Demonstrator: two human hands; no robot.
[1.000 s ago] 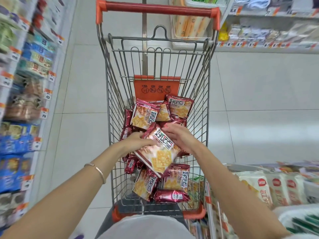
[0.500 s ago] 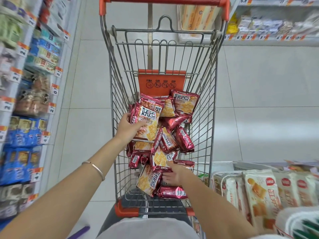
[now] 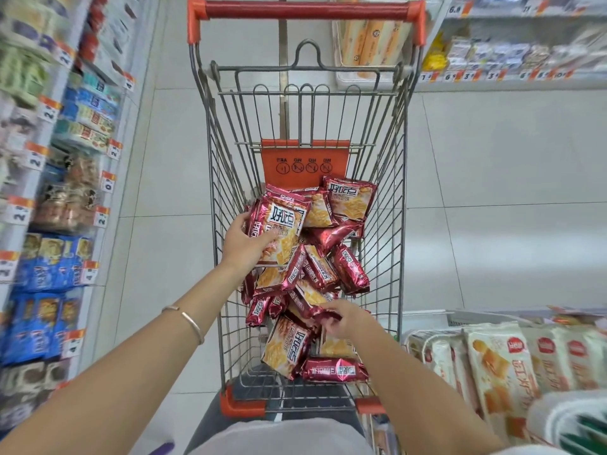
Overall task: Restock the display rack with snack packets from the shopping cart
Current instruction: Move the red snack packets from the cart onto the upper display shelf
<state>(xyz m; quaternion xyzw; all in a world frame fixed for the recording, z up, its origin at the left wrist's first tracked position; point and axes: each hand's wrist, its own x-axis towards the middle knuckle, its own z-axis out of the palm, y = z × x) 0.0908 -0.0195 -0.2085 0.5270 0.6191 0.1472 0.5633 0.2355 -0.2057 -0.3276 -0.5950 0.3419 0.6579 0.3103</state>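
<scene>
Blue packets (image 3: 36,326) with orange price tags (image 3: 19,210) fill the left shelves (image 3: 83,323), beside pale floor tiles (image 3: 492,165).

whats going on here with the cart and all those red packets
A person is reaching into the shopping cart, which holds a pile of red snack packets. The left hand grips a raised packet at the top of the pile. The right hand pinches a lower packet nearer the body. Both packets are over the cart.

A thin silver bangle (image 3: 192,323) sits just behind the left hand (image 3: 244,246). The forearms (image 3: 138,353) are bare. The top (image 3: 279,438) is pale grey.
</scene>
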